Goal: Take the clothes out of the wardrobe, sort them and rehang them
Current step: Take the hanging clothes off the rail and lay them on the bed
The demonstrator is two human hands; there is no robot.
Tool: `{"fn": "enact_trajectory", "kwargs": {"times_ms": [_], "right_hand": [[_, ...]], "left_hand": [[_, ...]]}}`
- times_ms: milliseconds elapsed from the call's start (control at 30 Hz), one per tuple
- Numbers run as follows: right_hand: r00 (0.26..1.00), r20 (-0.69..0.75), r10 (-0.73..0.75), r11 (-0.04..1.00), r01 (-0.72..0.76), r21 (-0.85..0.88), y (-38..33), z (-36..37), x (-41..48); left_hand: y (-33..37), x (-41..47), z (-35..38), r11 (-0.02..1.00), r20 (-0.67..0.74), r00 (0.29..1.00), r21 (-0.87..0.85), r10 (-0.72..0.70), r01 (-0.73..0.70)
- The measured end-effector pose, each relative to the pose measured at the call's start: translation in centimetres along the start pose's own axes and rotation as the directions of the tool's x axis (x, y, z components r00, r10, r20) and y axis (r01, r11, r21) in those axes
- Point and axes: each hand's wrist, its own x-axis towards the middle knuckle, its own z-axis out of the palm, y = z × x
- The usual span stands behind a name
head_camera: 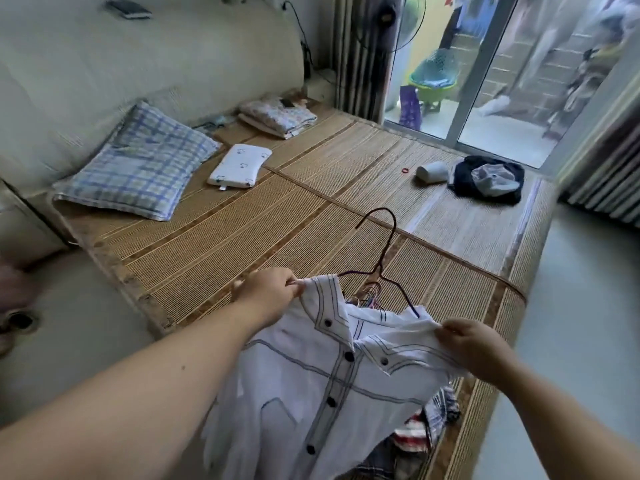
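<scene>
Where the shirt hangs, clothes lie beneath.

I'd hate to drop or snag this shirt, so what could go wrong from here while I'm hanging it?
The dark wire hanger sits only partly inside the white button-front shirt, so it may slide out. Your left hand and right hand pinch only thin fabric edges, which may slip. The spare hangers bunched beneath the collar could tangle with it.

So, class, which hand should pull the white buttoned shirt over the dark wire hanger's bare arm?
Probably right hand: it pinches the white buttoned shirt beside the dark wire hanger, at its bare arm; left hand pinches the collar.
</scene>
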Motion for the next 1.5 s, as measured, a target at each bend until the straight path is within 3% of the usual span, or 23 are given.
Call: {"fn": "enact_trajectory", "kwargs": {"times_ms": [333, 533, 700, 867, 1000, 1200, 1333, 1500], "right_hand": [[0.965, 0.197, 0.171, 0.985, -0.175, 0.002, 8.6, 6.3, 12.5], [0.973, 0.115, 0.200, 0.979, -0.203, 0.012, 8.4, 8.0, 15.5], [0.981, 0.185, 0.056, 0.994, -0.038, -0.101, 3.2, 9.2, 15.1], [0.928, 0.245, -0.281, 0.942, 0.316, -0.113, -8.0, 10.1, 13.4], [0.792, 0.267, -0.549, 0.807, 0.586, -0.080, -19.3, 10.9, 9.8], [0.480, 0.276, -0.833, 0.490, 0.871, -0.037, -35.5, 14.7, 0.2], [0.265, 0.304, -0.915, 0.271, 0.962, -0.024, -44.6, 17.8, -7.9], [-0.002, 0.261, -0.965, 0.015, 0.998, 0.064, -54.1, 21.5, -18.9]], "left_hand": [[1.7, 10.2, 10.6, 0.976, 0.128, 0.980, 0.172, -0.154, 0.131], [0.3, 11.8, 13.5, 0.977, 0.152, 0.970, 0.120, -0.191, 0.173], [-1.7, 9.2, 12.1, 0.969, 0.195, 0.950, 0.088, -0.245, 0.232], [-4.3, 5.5, 5.6, 0.975, 0.105, 0.970, 0.024, -0.221, 0.220], [-7.2, 0.7, -1.6, 0.976, -0.053, 0.975, -0.005, -0.217, 0.217], [-13.9, -10.5, -12.4, 0.958, -0.359, 0.910, 0.113, -0.207, 0.263], [-18.9, -20.3, -18.2, 0.898, -0.463, 0.864, 0.267, -0.197, 0.348], [-23.6, -32.9, -24.7, 0.783, -0.641, 0.726, 0.308, -0.248, 0.540]]}}
